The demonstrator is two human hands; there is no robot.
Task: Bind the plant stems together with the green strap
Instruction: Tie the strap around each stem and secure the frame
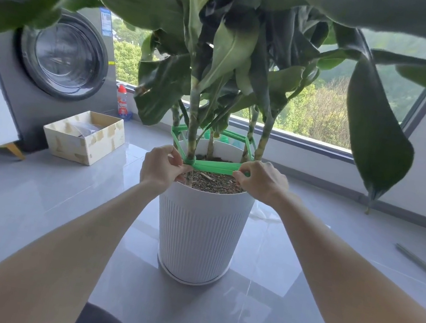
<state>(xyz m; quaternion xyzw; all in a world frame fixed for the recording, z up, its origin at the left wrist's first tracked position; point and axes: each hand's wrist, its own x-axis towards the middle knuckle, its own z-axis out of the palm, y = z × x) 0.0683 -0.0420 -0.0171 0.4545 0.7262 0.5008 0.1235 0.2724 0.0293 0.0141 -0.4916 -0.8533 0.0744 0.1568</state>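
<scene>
Grey tile floor, washer on L, window behind. Near span of green strap runs L–R, level, past stems; my L hand and R hand each pinch it.

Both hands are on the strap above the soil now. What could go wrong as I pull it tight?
1. The green strap is bunched at the front stem; if the right hand pulls hard, that thin stem may bend.
2. The strap's back run sits higher than its front run, so the loop may slide out of place when tightened.
</scene>
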